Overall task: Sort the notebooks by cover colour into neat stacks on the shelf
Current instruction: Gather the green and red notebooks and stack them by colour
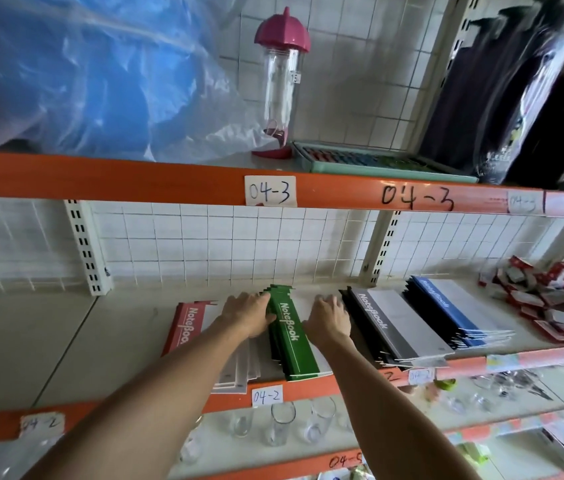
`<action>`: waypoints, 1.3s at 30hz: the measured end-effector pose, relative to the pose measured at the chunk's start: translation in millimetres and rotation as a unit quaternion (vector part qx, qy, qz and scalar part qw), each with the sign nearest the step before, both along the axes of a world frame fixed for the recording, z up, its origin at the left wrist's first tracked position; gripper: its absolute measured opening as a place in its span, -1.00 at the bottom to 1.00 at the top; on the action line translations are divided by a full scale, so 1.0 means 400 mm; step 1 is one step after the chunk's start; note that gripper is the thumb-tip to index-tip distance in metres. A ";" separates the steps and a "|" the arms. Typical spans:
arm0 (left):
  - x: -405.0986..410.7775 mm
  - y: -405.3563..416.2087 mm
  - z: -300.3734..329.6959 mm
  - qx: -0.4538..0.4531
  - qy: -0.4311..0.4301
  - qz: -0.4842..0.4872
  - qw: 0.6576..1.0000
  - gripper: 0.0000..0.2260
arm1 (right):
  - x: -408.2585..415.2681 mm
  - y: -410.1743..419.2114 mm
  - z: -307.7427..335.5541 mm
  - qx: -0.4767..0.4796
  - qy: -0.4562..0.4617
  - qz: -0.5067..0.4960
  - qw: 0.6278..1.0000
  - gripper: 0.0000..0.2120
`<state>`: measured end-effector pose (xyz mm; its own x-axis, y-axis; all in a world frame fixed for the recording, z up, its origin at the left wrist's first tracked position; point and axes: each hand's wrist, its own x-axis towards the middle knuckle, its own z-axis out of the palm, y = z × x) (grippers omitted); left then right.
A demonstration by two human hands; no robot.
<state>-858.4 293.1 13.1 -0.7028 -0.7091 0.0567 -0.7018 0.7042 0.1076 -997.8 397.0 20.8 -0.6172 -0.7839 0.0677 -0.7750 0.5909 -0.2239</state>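
Both forearms fill the bottom of my feed, reaching up to the shelf (128,327) tagged 04-2. My left hand (249,315) sits against the left edge of the green notebook stack (291,336), fingers curled round that edge. My right hand (330,320) is on the stack's right side, over the white part of the cover, fingers bent with the tips down; can't honestly tell if it's gripping anything or just resting there.

Containers first: one shelf down there's a row of clear drinking glasses (282,427), and I can't see anything in them. Up on 04-3 a flat mint tray (370,162) holds a row of coloured sticks, next to a clear bottle with a pink lid (280,81).

Notebooks: the green stack is fanned out a bit, "NoteBook" printed white down the spine strip. Left of it, partly under my left arm, is a red notebook stack (187,329). To the right a grey stack (388,323), then a blue stack (446,311), both splayed, all on the same shelf. Further right is a heap of small red-and-white packets (550,306).
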 end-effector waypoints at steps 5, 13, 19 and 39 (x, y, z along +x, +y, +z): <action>0.144 -0.057 -0.009 -0.004 0.000 0.026 1.000 -0.64 | 0.134 -0.090 -0.014 -0.024 -0.049 0.082 0.995 -0.54; 0.619 -0.228 -0.026 -0.008 -0.057 0.116 0.992 -0.60 | 0.598 -0.285 -0.063 -0.040 -0.080 0.171 0.981 -0.53; 1.025 -0.333 -0.048 0.011 -0.039 0.181 0.983 -0.56 | 0.987 -0.405 -0.106 -0.016 -0.091 0.243 0.966 -0.52; 1.415 -0.376 -0.176 -0.016 0.001 0.238 0.971 -0.64 | 1.372 -0.473 -0.223 -0.024 -0.047 0.216 0.975 -0.64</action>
<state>-292.3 142.7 -57.2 -0.2963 -0.9512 0.0857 -0.9482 0.3038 0.0930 -448.8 207.8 -68.3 -0.2359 -0.9692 0.0704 -0.9241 0.2014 -0.3247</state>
